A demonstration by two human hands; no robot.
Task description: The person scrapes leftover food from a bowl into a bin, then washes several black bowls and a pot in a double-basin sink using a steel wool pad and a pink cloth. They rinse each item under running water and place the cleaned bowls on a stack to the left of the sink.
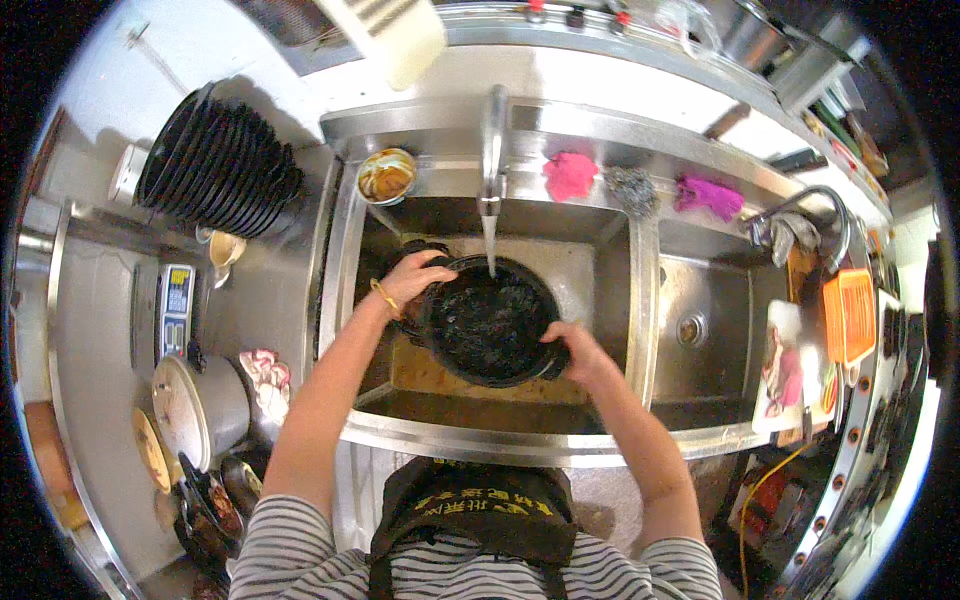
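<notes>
A round black pan (491,322) is held over the left basin of a stainless steel sink (487,442). Water from the faucet (493,150) runs into it. My left hand (420,283), with a yellow bracelet at the wrist, grips its left rim. My right hand (576,351) holds the handle on its right side. More black cookware (412,322) lies in the basin beneath my left hand, partly hidden. Dark contents or wet texture show inside the pan; which one, I cannot tell.
Stacked black pans (217,165) stand at the upper left, above a scale (177,307) and a lidded pot (199,409). A dirty bowl (386,176), pink cloth (570,176) and steel scourer (631,187) sit along the sink's back ledge. Orange baskets (847,315) and a white cutting board (780,367) are right.
</notes>
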